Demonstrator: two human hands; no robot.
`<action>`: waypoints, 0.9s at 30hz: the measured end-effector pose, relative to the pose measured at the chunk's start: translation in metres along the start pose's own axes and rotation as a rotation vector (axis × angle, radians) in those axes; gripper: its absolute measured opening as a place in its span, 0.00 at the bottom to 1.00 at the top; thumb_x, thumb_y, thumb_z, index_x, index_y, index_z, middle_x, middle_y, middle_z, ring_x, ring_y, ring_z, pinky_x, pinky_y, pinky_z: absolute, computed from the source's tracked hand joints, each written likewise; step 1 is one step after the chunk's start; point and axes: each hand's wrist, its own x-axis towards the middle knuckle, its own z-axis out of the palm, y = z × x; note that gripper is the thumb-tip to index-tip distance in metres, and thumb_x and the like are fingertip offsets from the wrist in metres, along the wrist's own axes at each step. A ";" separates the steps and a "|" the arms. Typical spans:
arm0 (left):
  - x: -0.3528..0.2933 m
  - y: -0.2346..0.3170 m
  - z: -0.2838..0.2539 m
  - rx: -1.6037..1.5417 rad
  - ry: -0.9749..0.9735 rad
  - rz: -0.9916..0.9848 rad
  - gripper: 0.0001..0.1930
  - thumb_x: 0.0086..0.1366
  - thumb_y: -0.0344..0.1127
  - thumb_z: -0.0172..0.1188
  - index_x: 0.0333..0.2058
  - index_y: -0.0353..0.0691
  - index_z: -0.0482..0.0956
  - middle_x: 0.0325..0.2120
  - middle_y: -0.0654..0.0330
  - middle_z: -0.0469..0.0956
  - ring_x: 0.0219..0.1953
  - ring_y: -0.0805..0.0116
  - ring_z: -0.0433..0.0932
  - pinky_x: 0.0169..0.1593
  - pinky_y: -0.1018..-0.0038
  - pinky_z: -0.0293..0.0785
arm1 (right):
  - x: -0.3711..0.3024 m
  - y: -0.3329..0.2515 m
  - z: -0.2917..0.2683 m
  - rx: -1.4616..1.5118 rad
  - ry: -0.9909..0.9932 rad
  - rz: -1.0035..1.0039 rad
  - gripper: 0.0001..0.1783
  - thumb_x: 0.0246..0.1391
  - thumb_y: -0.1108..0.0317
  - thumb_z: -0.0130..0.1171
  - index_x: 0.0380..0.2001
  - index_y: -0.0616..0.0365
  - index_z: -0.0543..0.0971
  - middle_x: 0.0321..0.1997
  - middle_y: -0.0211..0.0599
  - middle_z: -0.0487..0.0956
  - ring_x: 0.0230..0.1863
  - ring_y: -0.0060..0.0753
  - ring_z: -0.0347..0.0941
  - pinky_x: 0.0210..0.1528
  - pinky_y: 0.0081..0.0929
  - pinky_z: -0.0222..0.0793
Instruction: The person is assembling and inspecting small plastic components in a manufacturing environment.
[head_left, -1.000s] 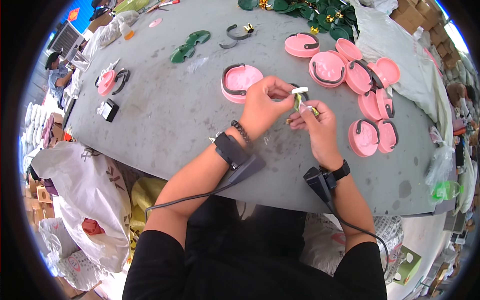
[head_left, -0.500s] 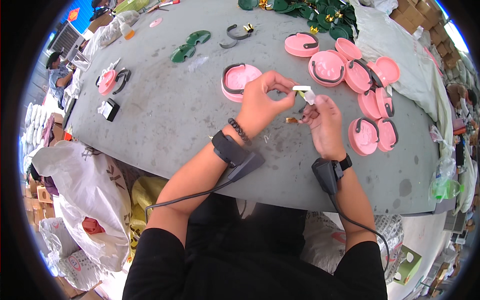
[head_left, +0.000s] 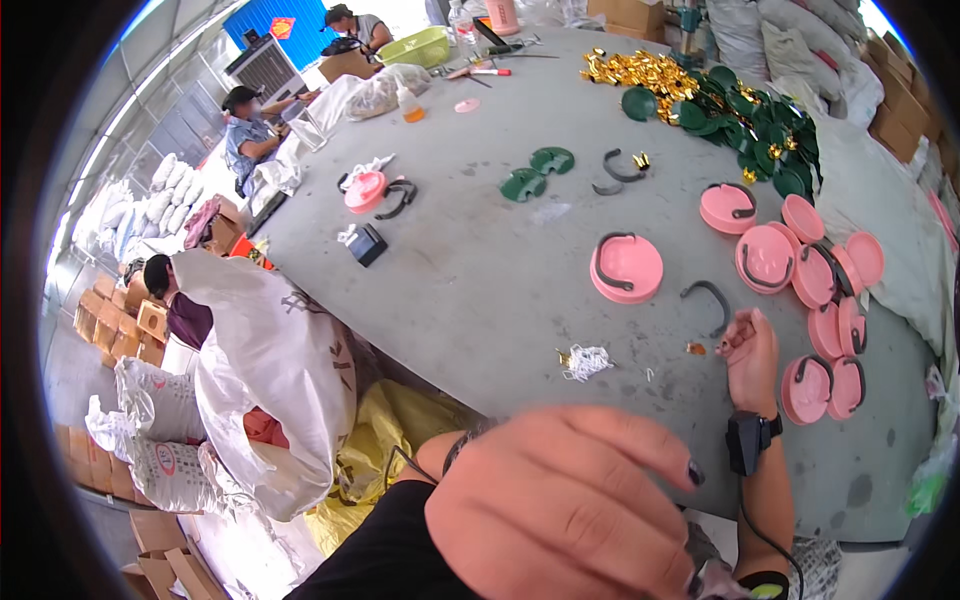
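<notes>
My left hand (head_left: 570, 500) is raised close in the foreground, back of the hand showing, its index finger reaching right and the others curled. A small, blurred greyish thing (head_left: 715, 578) shows by its fingertips at the lower edge; I cannot make out what it is. Loosely curled, my right hand (head_left: 752, 350) rests at the table's right side with nothing visible in it. Beside its fingertips lies a dark grey curved handle (head_left: 712, 300), and a small brown-gold piece (head_left: 696, 348) sits just left. A pink round case (head_left: 628, 268) with a grey handle stands farther off.
More pink cases (head_left: 765, 258) cluster at the right. Green discs (head_left: 780, 140) and gold pieces (head_left: 640, 80) are heaped at the far right. White strings (head_left: 587, 363) lie mid-table, a black box (head_left: 367, 245) farther left. White sacks (head_left: 265, 370) flank the table; other people sit beyond.
My hands have come apart: the left has come up toward the camera, while the right has dropped to the table. The view has turned left, so the table's things appear farther right.
</notes>
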 end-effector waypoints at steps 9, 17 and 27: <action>-0.003 -0.004 0.025 -0.210 0.234 0.094 0.11 0.63 0.27 0.43 0.20 0.35 0.66 0.26 0.42 0.75 0.23 0.52 0.74 0.34 0.54 0.70 | -0.001 -0.001 0.000 -0.013 -0.023 0.001 0.13 0.60 0.60 0.45 0.32 0.58 0.71 0.23 0.30 0.70 0.24 0.21 0.66 0.26 0.21 0.65; 0.003 0.008 0.027 -0.236 0.091 -0.027 0.01 0.60 0.28 0.56 0.31 0.40 0.74 0.31 0.55 0.80 0.28 0.65 0.78 0.45 0.63 0.70 | -0.002 -0.002 0.003 -0.034 -0.061 -0.019 0.12 0.60 0.62 0.44 0.32 0.59 0.71 0.23 0.30 0.70 0.24 0.21 0.65 0.27 0.21 0.64; -0.005 -0.001 0.037 -0.313 0.210 0.043 0.12 0.64 0.27 0.42 0.20 0.34 0.65 0.23 0.43 0.73 0.21 0.50 0.73 0.33 0.52 0.70 | -0.001 -0.001 0.002 -0.065 -0.054 -0.004 0.12 0.60 0.61 0.45 0.32 0.58 0.71 0.22 0.29 0.70 0.23 0.21 0.65 0.27 0.21 0.64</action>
